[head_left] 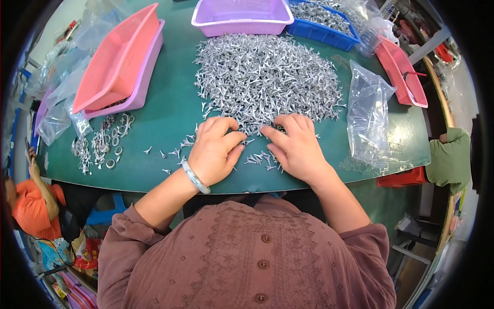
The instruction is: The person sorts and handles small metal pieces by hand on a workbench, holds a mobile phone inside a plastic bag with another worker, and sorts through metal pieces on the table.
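Observation:
A broad heap of small silvery metal parts (267, 77), each a short stem with a flared end, is spread on the green table. At its near edge is my left hand (216, 147), a pale bangle (195, 177) on the wrist. Its thumb and forefinger come close together around one small metal part (249, 140). Facing it, my right hand (296, 149) rests with bent fingers apart, the forefinger at the heap's edge. Beneath its thumb lies a small cluster of loose parts (262, 159). More parts are scattered left of my left hand.
Purple basket (242, 26) and blue tray (329, 36) border the heap's far side. Stacked pink baskets (121, 56) and metal rings (110, 139) lie left; a clear plastic bag (368, 113) and red tray (404, 77) lie right. People sit beyond both table ends.

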A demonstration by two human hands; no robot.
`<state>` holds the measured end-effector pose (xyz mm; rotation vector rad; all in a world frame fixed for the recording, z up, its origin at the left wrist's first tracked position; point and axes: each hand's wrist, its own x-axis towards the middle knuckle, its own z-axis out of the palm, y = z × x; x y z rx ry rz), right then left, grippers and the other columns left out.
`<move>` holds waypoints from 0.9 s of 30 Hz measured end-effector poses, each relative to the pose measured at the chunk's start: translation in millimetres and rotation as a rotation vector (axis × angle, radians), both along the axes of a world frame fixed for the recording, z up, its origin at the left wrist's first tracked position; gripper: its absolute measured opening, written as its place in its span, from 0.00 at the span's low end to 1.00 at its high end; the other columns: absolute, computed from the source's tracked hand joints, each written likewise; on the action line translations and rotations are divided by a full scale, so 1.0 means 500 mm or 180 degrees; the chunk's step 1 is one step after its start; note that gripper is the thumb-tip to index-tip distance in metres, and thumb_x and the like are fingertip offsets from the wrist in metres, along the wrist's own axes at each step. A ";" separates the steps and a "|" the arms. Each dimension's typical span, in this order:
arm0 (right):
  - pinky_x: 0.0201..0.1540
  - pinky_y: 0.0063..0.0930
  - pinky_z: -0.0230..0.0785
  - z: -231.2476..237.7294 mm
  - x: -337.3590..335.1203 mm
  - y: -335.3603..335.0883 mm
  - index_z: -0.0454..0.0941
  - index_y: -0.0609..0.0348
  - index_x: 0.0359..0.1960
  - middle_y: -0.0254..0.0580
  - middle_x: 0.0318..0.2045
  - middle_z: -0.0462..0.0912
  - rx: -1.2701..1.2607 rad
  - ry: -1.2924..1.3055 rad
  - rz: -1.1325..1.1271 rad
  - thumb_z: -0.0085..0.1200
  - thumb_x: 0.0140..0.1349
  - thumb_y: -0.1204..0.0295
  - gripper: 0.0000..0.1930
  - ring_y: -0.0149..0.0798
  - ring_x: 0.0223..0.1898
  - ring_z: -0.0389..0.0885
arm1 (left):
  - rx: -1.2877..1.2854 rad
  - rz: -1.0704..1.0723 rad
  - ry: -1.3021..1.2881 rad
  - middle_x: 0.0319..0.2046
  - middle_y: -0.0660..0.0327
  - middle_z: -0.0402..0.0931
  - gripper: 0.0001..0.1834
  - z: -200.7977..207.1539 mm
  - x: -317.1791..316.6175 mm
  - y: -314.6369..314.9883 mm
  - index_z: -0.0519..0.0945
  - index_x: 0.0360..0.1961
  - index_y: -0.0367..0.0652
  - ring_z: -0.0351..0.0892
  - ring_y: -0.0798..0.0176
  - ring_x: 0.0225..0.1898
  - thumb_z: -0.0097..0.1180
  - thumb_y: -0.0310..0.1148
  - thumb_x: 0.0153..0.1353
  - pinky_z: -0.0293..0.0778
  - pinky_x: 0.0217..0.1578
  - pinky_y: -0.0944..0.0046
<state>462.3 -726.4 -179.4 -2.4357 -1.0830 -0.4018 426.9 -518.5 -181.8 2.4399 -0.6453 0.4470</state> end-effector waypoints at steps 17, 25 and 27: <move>0.47 0.36 0.57 -0.017 0.003 0.008 0.77 0.54 0.31 0.40 0.37 0.72 0.0135 0.0012 -0.0140 0.54 0.46 0.74 0.08 0.43 0.42 0.68 | -0.0244 0.0014 0.0075 0.28 0.61 0.69 0.07 -0.025 0.013 -0.024 0.77 0.25 0.43 0.67 0.56 0.35 0.55 0.21 0.42 0.63 0.37 0.60; 0.47 0.36 0.57 0.003 0.004 -0.001 0.76 0.56 0.26 0.40 0.36 0.72 -0.0209 -0.0043 -0.0125 0.54 0.46 0.72 0.04 0.43 0.42 0.68 | -0.0008 -0.0445 0.0350 0.29 0.61 0.69 0.10 -0.008 0.012 -0.007 0.78 0.27 0.44 0.68 0.57 0.35 0.62 0.27 0.40 0.62 0.38 0.60; 0.47 0.36 0.57 0.007 0.008 -0.007 0.75 0.56 0.27 0.40 0.36 0.72 -0.0245 0.0077 -0.0113 0.56 0.45 0.72 0.06 0.43 0.43 0.68 | -0.0230 -0.0327 0.0185 0.30 0.61 0.70 0.10 -0.004 0.018 -0.002 0.78 0.29 0.44 0.68 0.57 0.35 0.61 0.28 0.41 0.62 0.39 0.60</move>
